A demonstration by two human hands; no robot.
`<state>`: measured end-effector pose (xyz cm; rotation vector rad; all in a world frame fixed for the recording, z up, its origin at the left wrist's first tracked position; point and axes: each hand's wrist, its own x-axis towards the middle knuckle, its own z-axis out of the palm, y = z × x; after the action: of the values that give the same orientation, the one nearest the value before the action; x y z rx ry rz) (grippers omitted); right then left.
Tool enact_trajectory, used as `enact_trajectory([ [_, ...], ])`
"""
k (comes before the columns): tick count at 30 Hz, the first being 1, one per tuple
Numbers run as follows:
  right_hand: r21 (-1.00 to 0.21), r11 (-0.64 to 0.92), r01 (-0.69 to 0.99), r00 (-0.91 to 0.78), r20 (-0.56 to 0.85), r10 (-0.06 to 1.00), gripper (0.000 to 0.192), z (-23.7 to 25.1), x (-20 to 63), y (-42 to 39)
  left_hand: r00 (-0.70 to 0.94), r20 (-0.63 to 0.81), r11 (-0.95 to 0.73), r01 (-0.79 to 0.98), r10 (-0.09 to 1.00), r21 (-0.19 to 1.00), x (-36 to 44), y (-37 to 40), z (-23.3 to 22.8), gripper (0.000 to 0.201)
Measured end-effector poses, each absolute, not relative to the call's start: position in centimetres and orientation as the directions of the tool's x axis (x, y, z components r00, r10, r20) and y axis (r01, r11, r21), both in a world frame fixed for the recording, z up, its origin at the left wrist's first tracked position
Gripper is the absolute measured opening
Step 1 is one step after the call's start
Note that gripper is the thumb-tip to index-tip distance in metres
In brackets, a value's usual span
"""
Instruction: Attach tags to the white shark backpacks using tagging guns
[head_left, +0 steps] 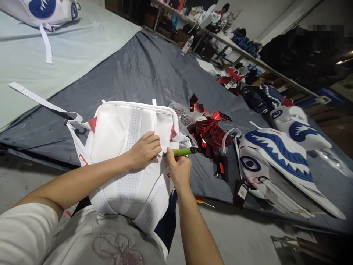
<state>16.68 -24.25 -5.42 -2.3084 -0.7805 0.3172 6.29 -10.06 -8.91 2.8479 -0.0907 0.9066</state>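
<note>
I see a white backpack (129, 184) by the grey table (154, 66) edge, back panel (110, 132) up. L hand (146, 149) curls on it, can't tell if pinching; R hand (179, 167), just beside, grips green tool (180, 151). Bag's prob light, soft, slick; I'd hold the piped rim (138, 105)

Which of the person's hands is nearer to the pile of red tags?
Right. The right hand, gripping a slim green object, is over the white backpack's side nearest the pile of red tags; the left hand rests farther in on the backpack.
</note>
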Motion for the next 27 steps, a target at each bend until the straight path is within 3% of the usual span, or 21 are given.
enact_trajectory([
  [6, -0.616, -0.613, 0.495, 0.761, -0.033, 0.647, 0.058, -5.1, 17.7, -24.1, 0.809, 0.588, -0.989, -0.092, -0.009, 0.111, 6.3, -9.9, -8.9, 0.021],
  [12, -0.673, -0.582, 0.455, 0.761, -0.046, 0.647, 0.058, -5.6, 17.7, -24.5, 0.819, 0.574, -0.989, -0.093, -0.009, 0.118, 6.4, -9.9, -8.8, 0.02],
  [19, -0.65, -0.597, 0.47, 0.769, -0.029, 0.638, 0.055, -5.4, 17.5, -24.3, 0.851, 0.525, -0.987, -0.086, -0.002, 0.136, 6.4, -10.0, -8.7, 0.018],
  [27, -0.639, -0.608, 0.472, 0.76, -0.054, 0.648, 0.057, -5.2, 17.6, -24.1, 0.825, 0.565, -0.988, -0.095, -0.008, 0.125, 6.5, -9.9, -8.9, 0.02],
])
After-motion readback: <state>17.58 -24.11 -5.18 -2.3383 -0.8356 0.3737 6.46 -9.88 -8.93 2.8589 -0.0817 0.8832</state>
